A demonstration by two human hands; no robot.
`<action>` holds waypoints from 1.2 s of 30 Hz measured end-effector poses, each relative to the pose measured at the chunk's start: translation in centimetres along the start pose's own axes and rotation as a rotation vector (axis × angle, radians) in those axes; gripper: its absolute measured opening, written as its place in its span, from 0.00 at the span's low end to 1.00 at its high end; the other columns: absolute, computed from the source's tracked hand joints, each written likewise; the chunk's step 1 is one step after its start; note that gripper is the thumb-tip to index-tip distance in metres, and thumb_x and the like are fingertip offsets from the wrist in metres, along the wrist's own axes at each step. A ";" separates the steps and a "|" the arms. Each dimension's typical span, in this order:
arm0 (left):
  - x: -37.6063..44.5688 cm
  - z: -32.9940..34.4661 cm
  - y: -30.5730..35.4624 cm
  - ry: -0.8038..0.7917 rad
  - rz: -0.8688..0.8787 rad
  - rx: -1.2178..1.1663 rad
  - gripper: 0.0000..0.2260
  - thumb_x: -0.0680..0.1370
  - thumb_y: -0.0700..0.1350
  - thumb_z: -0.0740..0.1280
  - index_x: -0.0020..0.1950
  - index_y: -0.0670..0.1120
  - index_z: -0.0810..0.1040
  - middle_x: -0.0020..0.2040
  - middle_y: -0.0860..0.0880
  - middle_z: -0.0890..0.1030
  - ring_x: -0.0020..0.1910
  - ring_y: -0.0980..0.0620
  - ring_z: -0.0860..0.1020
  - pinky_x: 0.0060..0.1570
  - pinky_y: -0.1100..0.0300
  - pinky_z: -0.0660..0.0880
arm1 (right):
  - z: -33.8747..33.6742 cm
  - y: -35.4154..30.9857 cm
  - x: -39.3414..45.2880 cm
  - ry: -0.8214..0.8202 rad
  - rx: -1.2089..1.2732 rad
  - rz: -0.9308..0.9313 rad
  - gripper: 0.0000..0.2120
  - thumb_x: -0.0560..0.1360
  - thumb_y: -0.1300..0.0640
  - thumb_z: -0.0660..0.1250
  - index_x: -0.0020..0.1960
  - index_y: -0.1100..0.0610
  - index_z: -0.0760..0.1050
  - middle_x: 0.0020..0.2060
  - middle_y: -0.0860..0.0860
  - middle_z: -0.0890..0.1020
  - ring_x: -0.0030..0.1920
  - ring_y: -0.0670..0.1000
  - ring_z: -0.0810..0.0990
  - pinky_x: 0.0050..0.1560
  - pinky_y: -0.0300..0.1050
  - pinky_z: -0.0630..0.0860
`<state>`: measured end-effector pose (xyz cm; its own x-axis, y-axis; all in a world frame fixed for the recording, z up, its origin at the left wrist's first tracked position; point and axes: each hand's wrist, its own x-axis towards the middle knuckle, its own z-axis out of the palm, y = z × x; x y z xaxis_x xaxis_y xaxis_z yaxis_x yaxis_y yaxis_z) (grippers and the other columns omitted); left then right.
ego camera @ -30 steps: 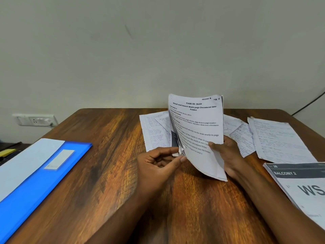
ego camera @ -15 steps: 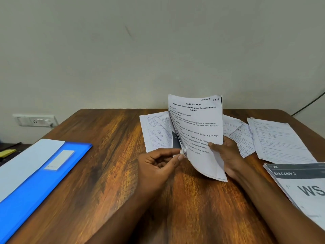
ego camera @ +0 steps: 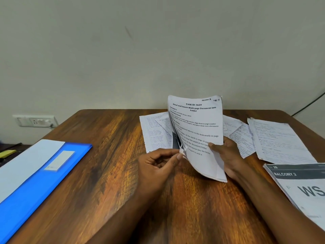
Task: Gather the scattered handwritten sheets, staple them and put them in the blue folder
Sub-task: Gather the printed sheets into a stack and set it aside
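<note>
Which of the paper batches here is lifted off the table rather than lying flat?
The printed task sheet bundle, held upright between the left hand and right hand; the handwritten sheets lie flat.

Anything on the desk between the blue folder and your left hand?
No, just bare wooden desk between blue folder and left hand, per the head view.

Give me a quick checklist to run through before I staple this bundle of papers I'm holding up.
1. Bundle held: ok. The right hand grips the held stack from behind and the left hand pinches its lower left corner.
2. All sheets gathered: not ok. Handwritten sheets lie loose on the table behind the stack.
3. Edges aligned: not ok. The pages fan apart at the left edge.
4. Stapler at hand: cannot tell, none shows.
5. Blue folder within reach: ok, it lies at the left.
</note>
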<state>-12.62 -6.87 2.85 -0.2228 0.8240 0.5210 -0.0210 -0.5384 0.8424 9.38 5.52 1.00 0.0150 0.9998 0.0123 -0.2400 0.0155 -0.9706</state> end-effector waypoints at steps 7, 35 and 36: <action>0.1 -0.1 -0.2 -0.016 -0.003 -0.007 0.08 0.75 0.39 0.77 0.52 0.38 0.88 0.45 0.43 0.89 0.42 0.41 0.87 0.45 0.50 0.85 | 0.0 0.2 0.2 -0.013 0.025 -0.001 0.17 0.78 0.74 0.67 0.66 0.66 0.79 0.56 0.54 0.86 0.52 0.52 0.87 0.42 0.40 0.84; 0.3 -0.1 -0.8 0.092 -0.002 0.016 0.09 0.74 0.35 0.70 0.49 0.46 0.87 0.37 0.46 0.83 0.30 0.43 0.76 0.29 0.53 0.74 | -0.1 0.2 0.2 0.006 0.001 0.009 0.16 0.78 0.72 0.69 0.64 0.63 0.80 0.53 0.54 0.88 0.52 0.55 0.87 0.44 0.41 0.85; 0.3 -0.1 -0.8 0.086 0.006 0.042 0.11 0.74 0.35 0.71 0.50 0.48 0.87 0.38 0.46 0.82 0.31 0.39 0.75 0.29 0.50 0.73 | -0.1 0.1 0.1 0.002 0.005 0.011 0.16 0.78 0.72 0.69 0.64 0.63 0.80 0.53 0.54 0.88 0.51 0.54 0.87 0.44 0.41 0.85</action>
<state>-12.76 -6.22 2.33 -0.3058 0.8017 0.5136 0.0210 -0.5336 0.8454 9.44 5.65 0.89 0.0139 0.9999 0.0009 -0.2446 0.0043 -0.9696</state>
